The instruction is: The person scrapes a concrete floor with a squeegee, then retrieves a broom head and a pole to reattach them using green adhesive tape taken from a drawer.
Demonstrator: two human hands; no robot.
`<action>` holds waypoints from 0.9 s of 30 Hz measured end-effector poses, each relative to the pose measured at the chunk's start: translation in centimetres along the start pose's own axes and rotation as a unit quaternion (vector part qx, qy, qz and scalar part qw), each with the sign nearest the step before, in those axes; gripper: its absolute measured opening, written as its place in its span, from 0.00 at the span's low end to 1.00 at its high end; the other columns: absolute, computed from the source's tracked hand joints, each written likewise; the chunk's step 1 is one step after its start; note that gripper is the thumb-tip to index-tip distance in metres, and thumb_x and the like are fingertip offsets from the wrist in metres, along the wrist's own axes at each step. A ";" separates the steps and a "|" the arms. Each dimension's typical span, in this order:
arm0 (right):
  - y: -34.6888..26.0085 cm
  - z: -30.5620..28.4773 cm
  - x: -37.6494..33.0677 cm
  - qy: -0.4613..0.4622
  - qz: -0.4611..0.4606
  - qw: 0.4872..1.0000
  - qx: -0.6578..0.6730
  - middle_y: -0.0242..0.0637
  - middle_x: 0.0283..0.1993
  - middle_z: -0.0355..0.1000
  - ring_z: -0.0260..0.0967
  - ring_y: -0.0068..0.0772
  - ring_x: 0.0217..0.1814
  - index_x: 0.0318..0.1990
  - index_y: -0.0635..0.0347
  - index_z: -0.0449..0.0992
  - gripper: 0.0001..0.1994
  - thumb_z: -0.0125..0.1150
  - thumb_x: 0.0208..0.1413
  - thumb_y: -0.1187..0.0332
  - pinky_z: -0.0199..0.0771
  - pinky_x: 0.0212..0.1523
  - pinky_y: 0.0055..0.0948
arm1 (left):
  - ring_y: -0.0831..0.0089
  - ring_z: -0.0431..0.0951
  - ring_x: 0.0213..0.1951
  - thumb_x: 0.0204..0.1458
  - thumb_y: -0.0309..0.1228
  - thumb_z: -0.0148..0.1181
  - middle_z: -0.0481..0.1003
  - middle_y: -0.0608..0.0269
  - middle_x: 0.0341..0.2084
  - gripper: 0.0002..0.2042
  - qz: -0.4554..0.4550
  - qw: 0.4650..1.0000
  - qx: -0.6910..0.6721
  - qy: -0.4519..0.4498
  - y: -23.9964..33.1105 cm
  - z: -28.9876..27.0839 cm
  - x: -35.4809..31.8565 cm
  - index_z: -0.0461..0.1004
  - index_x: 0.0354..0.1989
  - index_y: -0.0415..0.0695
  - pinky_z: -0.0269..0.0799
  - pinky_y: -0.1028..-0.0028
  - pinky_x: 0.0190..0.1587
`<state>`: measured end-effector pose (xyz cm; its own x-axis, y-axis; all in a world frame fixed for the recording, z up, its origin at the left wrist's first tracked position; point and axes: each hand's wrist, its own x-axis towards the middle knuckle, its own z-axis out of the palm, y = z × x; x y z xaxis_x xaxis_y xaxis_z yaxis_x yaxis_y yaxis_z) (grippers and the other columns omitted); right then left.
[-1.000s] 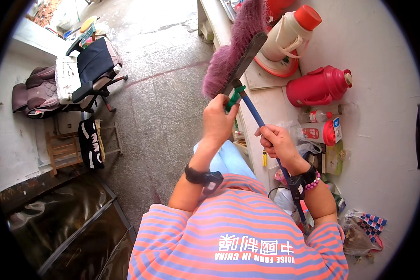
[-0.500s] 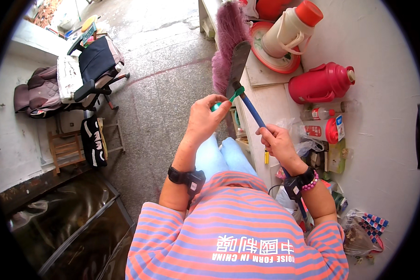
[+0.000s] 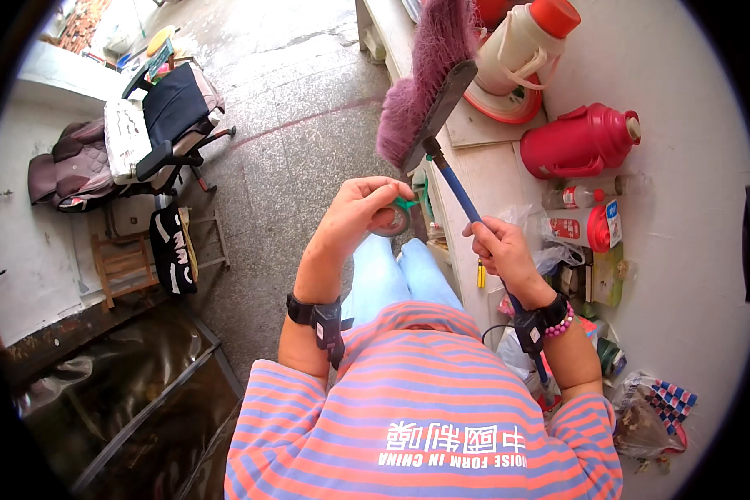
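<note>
My right hand (image 3: pixel 502 248) is wrapped round the blue handle (image 3: pixel 458 188) of a broom. The broom head, with its purple-pink bristles (image 3: pixel 429 62) and dark grey back (image 3: pixel 442 108), points away from me at the top. A roll of green tape (image 3: pixel 398 220) is pinched between the thumb and fingers of my left hand (image 3: pixel 358 207), just below the broom's neck. A short green strip stands off the roll near the fingertips. A speck of green shows at the neck; whether a strand joins it to the roll, I cannot tell.
Along the right wall, a white counter (image 3: pixel 496 179) carries a cream thermos (image 3: pixel 521 50), a red thermos (image 3: pixel 579 143), bottles and plastic bags. To the left stand an office chair (image 3: pixel 175 112) and a wooden folding chair (image 3: pixel 125 267). Dark sheeting (image 3: pixel 117 392) lies lower left.
The broom head has turned and shifted right, showing more bristles. My left hand with the tape roll has dropped slightly away from the neck, and the roll now shows its round side.
</note>
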<state>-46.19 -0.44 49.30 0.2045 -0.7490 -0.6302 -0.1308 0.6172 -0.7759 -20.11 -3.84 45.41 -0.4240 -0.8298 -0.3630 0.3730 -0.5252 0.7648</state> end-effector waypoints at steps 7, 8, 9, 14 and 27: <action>0.0 0.2 0.2 -0.007 0.045 0.999 0.024 0.20 0.18 0.56 0.46 0.08 0.14 0.36 0.62 0.73 0.12 0.51 0.63 0.62 0.43 0.13 0.14 | 0.90 0.59 0.17 0.60 0.30 0.48 0.67 0.73 0.17 0.10 0.035 0.998 0.038 0.031 2.0 2.8 -1.3 0.73 0.40 0.38 0.51 0.86 0.21; -0.3 0.4 0.1 -0.013 0.053 0.998 0.033 0.19 0.18 0.55 0.45 0.08 0.14 0.36 0.62 0.73 0.12 0.51 0.63 0.62 0.43 0.13 0.14 | 0.89 0.60 0.17 0.60 0.30 0.48 0.67 0.72 0.17 0.10 0.038 0.999 0.034 0.021 2.1 2.8 -1.5 0.73 0.40 0.38 0.51 0.87 0.21; -0.8 0.5 0.0 -0.030 0.055 0.996 0.059 0.19 0.18 0.55 0.45 0.08 0.14 0.38 0.62 0.73 0.12 0.51 0.63 0.61 0.43 0.13 0.14 | 0.89 0.60 0.18 0.59 0.30 0.48 0.68 0.72 0.18 0.10 0.040 0.999 0.029 0.010 2.2 2.9 -1.6 0.73 0.41 0.38 0.52 0.87 0.21; -2.5 1.4 0.5 -0.098 0.040 0.988 0.116 0.19 0.18 0.53 0.43 0.09 0.14 0.47 0.63 0.71 0.14 0.49 0.62 0.62 0.40 0.12 0.15 | 0.85 0.69 0.25 0.56 0.25 0.49 0.73 0.68 0.31 0.10 0.052 0.995 0.072 -0.044 2.3 3.9 -1.9 0.72 0.43 0.35 0.66 0.83 0.28; -2.6 1.3 1.4 -0.163 0.079 0.969 0.171 0.17 0.17 0.51 0.42 0.07 0.13 0.40 0.55 0.68 0.05 0.53 0.60 0.66 0.37 0.11 0.15 | 0.83 0.70 0.27 0.53 0.24 0.51 0.72 0.68 0.28 0.08 0.046 0.993 0.072 -0.087 0.6 2.4 -1.9 0.71 0.40 0.37 0.63 0.83 0.28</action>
<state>-44.34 -2.73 50.48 0.5103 -0.5581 -0.6543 0.1328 0.8029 -0.5812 -21.10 -2.17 47.88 -0.5339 -0.8212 -0.2013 0.2995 -0.4063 0.8633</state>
